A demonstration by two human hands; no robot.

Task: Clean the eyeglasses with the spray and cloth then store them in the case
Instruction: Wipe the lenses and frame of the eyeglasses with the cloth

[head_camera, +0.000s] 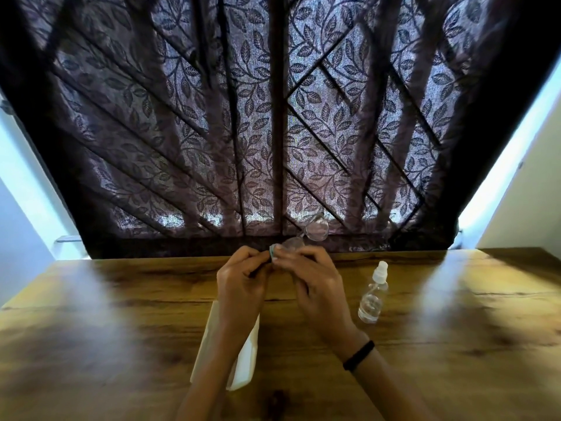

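- Holding the glasses [306, 233] up over the table [121, 314], a person worked on one lens with both hands raised close together above the far edge.
- The left hand [239, 279] was curled shut, its fingertips pinching a fold of the cloth [272, 252], a sliver of pale green showing just between the two thumbs.
- The right hand [312, 281] was closed too, fingers gripping the near lens from the other side; exactly where the pads met the glass could not be told.
- The frame's long axis ran up and to the right from the fingertips, the free lens standing clear beyond them against the curtain [273, 117].
- The spray [374, 294] stood upright just right of the right hand, not touching it, and nearer that hand than the left.
- The case [239, 360] lay under the left forearm, nearer the body, its long axis running toward the person.
- Judging from this, wiping was in hand, and storage would likely mean lowering the glasses back toward the case.
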